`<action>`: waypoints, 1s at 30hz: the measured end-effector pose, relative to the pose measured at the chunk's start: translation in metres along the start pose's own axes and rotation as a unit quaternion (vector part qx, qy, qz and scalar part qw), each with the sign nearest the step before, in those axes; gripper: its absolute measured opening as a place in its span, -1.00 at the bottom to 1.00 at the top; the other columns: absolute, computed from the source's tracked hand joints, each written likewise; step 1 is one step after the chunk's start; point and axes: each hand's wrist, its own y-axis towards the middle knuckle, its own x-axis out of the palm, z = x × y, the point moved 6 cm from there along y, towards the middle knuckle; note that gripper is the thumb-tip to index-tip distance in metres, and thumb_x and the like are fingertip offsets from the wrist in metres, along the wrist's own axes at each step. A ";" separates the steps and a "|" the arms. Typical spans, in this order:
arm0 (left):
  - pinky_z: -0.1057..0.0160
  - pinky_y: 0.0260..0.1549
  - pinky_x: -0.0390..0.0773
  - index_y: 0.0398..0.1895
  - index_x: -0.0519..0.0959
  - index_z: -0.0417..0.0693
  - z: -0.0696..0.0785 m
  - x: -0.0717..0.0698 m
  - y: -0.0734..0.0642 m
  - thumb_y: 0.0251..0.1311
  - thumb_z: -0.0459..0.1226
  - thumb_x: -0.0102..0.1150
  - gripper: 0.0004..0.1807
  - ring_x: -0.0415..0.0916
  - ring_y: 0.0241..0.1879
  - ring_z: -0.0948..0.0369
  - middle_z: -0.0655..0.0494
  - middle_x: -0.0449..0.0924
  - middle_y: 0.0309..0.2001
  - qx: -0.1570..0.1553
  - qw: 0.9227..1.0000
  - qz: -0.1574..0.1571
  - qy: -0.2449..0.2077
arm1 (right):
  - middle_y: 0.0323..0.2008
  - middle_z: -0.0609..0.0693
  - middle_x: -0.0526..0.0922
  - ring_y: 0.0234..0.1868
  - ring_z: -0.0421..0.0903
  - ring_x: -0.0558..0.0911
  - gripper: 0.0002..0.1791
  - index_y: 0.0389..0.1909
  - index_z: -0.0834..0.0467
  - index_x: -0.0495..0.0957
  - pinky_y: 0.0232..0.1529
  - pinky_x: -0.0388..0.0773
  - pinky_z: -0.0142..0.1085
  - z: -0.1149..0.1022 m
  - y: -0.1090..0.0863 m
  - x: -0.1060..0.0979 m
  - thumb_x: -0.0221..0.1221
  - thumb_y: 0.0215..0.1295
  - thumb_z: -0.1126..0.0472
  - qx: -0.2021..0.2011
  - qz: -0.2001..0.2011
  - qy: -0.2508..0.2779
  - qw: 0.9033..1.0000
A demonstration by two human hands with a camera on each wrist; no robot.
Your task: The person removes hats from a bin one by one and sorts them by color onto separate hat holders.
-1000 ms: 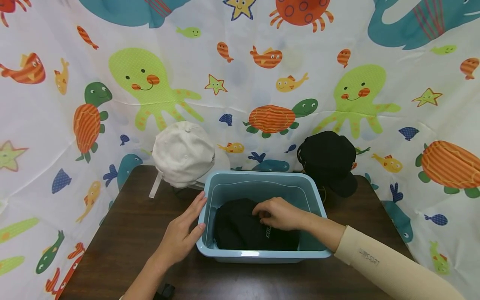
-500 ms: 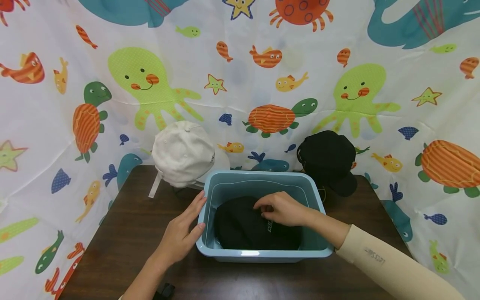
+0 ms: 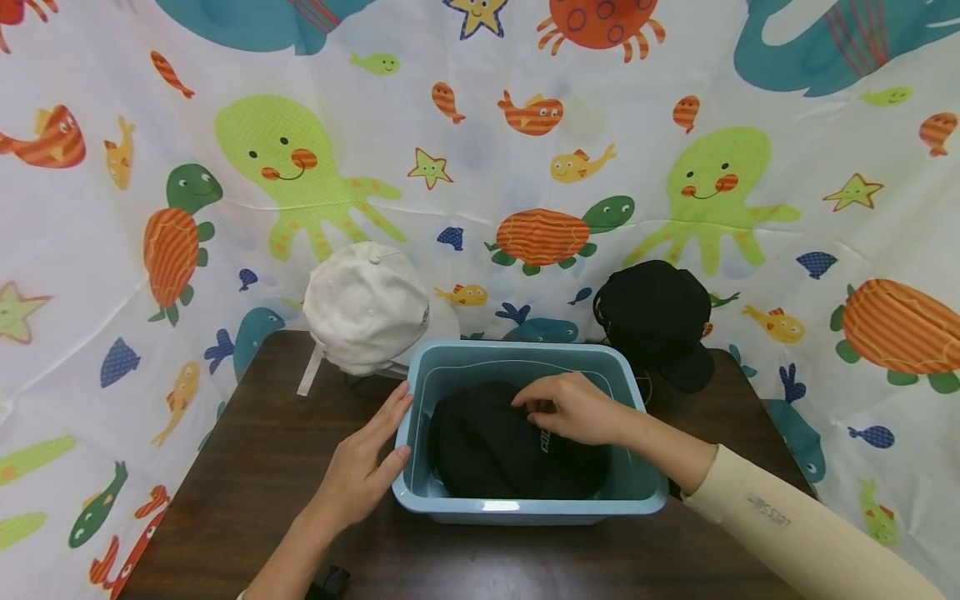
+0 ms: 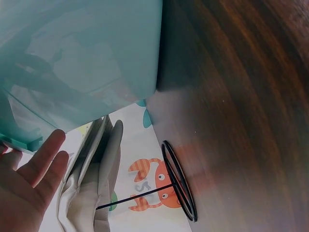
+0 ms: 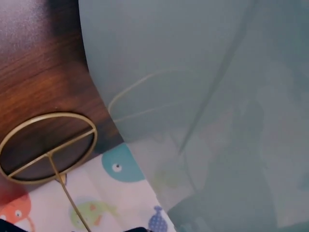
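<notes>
A black cap (image 3: 487, 442) with pale lettering on it lies in a light blue plastic bin (image 3: 525, 505). Over the bin my right hand (image 3: 573, 408) reaches in from the right, its thumb and fingers pinching the top of this cap near the lettering. My left hand (image 3: 360, 471) rests with extended fingers against the bin's left rim. From the left wrist, the left hand's fingers (image 4: 50, 145) show at the bin's edge. The right wrist view catches the bin's outer wall (image 5: 193, 96) but not the right hand.
Behind the bin on the left, a white cap (image 3: 367, 308) sits on a stand with a black wire base (image 4: 181, 188). At back right another black cap (image 3: 652, 312) sits on a gold wire stand (image 5: 58, 115). A patterned curtain (image 3: 480, 167) hangs behind the dark wooden table (image 3: 247, 467).
My right hand has moved slightly up and to the right, drawing the black cap along with it inside the bin. The left hand stays at the rim.
</notes>
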 end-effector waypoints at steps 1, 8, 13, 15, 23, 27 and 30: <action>0.50 0.38 0.12 0.60 0.30 -0.07 0.000 0.000 0.000 0.40 -0.32 0.11 -0.31 0.28 0.52 0.13 0.08 0.19 0.62 0.000 1.000 0.000 0.000 | -0.13 -0.05 0.79 -0.35 -0.33 0.58 -0.71 0.02 0.15 0.75 -0.32 0.60 -0.38 -0.001 0.000 -0.002 0.35 0.31 0.41 0.001 0.002 0.002 1.000; 0.48 0.38 0.13 0.62 0.28 -0.02 -0.001 0.000 0.001 0.41 -0.33 0.10 -0.30 0.28 0.52 0.12 0.08 0.18 0.62 -0.004 1.000 -0.002 -0.002 | -0.20 -0.05 0.77 -0.33 -0.28 0.59 -0.71 0.02 0.17 0.74 -0.31 0.62 -0.35 -0.006 -0.001 -0.013 0.35 0.31 0.42 0.002 0.015 0.008 1.000; 0.49 0.38 0.12 0.62 0.28 -0.05 0.000 0.001 0.000 0.41 -0.33 0.10 -0.30 0.27 0.52 0.12 0.08 0.18 0.62 -0.005 1.000 -0.003 -0.001 | -0.20 -0.05 0.77 -0.35 -0.29 0.58 -0.71 0.01 0.17 0.75 -0.31 0.63 -0.35 -0.010 0.000 -0.019 0.35 0.30 0.43 -0.008 0.022 0.004 1.000; 0.49 0.39 0.11 0.61 0.29 -0.06 0.000 0.001 0.000 0.41 -0.33 0.11 -0.31 0.27 0.52 0.13 0.07 0.19 0.62 -0.005 1.000 -0.003 0.000 | -0.20 -0.05 0.77 -0.37 -0.29 0.58 -0.71 0.00 0.17 0.75 -0.30 0.64 -0.35 -0.012 0.000 -0.022 0.35 0.29 0.44 -0.014 0.027 -0.001 1.000; 0.48 0.38 0.12 0.61 0.29 -0.05 0.000 0.000 0.000 0.41 -0.32 0.10 -0.31 0.27 0.52 0.11 0.09 0.18 0.62 -0.006 1.000 -0.002 -0.001 | -0.27 -0.02 0.76 -0.35 -0.27 0.59 -0.73 0.00 0.17 0.75 -0.28 0.65 -0.33 -0.016 -0.001 -0.034 0.36 0.30 0.41 -0.020 0.037 -0.014 0.999; 0.49 0.38 0.12 0.60 0.30 -0.08 0.000 0.000 0.000 0.40 -0.33 0.10 -0.31 0.28 0.52 0.12 0.08 0.19 0.62 -0.002 1.000 0.002 -0.001 | -0.29 -0.10 0.73 -0.35 -0.28 0.60 -0.72 -0.02 0.16 0.75 -0.31 0.63 -0.33 -0.019 -0.002 -0.041 0.36 0.28 0.43 -0.026 0.049 -0.017 0.998; 0.50 0.39 0.12 0.60 0.31 -0.09 0.000 0.000 -0.001 0.39 -0.33 0.11 -0.31 0.28 0.52 0.14 0.06 0.20 0.62 0.001 1.000 0.004 0.000 | -0.30 -0.13 0.73 -0.35 -0.28 0.62 -0.72 -0.02 0.16 0.75 -0.32 0.63 -0.34 -0.023 -0.002 -0.045 0.36 0.27 0.44 -0.034 0.057 -0.018 0.998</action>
